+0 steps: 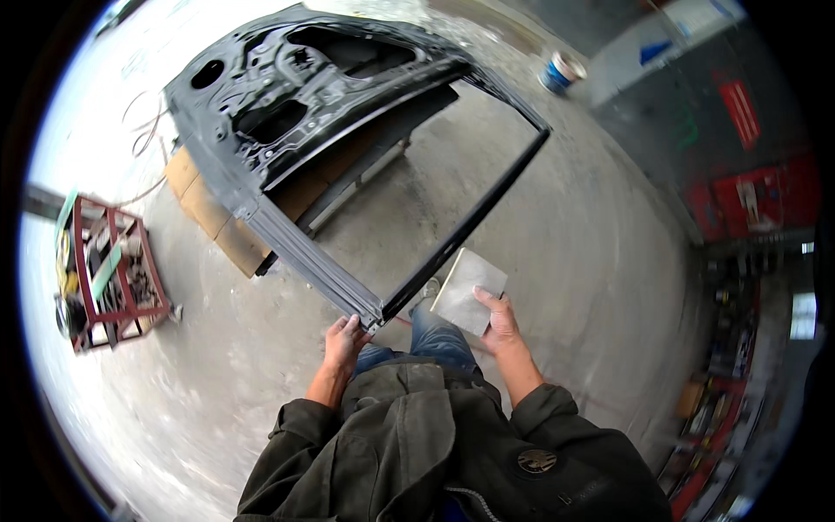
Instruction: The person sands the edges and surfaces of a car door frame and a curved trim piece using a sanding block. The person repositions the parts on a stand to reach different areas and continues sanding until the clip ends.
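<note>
A dark grey car door (pixel 357 113) with its window frame lies raised on a stand, over brown cardboard (pixel 196 191). My left hand (pixel 342 348) is closed on the near corner of the window frame (pixel 309 257), its fingertips on the metal. In my right hand (pixel 497 322) is a flat, light grey pad (pixel 461 283), probably abrasive sheet, gripped with the thumb on top. The pad is just right of the frame's black bar (pixel 465 222), not visibly touching it. Below are my jeans and a shoe, partly hidden.
A red metal cart (pixel 120 309) with assorted items stands at the left, near a hose (pixel 143 143) on the floor. A can (pixel 557 76) sits beyond the door. Grey and red cabinets (pixel 750 209) and cluttered shelving (pixel 722 365) line the right side.
</note>
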Action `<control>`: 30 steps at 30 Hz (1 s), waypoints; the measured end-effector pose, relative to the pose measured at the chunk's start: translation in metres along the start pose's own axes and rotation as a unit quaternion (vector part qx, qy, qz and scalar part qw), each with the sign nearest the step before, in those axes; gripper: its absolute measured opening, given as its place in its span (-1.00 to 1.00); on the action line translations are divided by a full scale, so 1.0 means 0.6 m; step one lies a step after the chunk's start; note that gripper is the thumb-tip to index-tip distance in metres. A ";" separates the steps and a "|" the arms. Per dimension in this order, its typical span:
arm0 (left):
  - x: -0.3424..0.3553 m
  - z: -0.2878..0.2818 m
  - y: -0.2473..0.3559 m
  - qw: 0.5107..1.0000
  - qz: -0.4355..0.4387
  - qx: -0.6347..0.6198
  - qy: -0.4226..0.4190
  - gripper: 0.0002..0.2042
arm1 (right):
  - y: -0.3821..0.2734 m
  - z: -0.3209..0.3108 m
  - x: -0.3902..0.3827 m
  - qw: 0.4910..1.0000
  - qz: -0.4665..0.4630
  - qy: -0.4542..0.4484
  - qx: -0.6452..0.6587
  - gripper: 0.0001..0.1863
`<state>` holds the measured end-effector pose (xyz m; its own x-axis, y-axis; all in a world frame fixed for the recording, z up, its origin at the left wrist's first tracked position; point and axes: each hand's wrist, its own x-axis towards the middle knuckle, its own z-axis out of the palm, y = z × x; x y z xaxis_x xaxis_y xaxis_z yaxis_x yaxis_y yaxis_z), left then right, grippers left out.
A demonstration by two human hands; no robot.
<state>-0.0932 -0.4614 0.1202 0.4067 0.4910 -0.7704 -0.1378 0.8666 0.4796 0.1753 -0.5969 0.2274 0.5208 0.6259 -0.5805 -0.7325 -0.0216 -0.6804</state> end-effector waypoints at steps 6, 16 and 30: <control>-0.005 0.051 -0.075 0.975 0.104 -0.190 0.056 -0.78 | -0.168 0.024 0.179 0.816 -0.196 -0.173 -0.516 -0.75; 0.025 0.196 -0.136 0.848 0.298 -0.409 0.155 -0.66 | -0.236 0.074 0.371 0.281 -0.514 -0.510 -0.629 -0.81; 0.026 0.215 -0.128 0.845 0.263 -0.428 0.184 -0.54 | 0.067 0.167 0.212 0.249 -0.564 -0.614 -0.493 -0.89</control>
<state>0.0400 -0.5317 0.1255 -0.2004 0.6858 -0.6996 -0.8786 0.1902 0.4381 0.1682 -0.4399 0.1710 -0.8185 0.4210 0.3909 0.3553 0.9056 -0.2315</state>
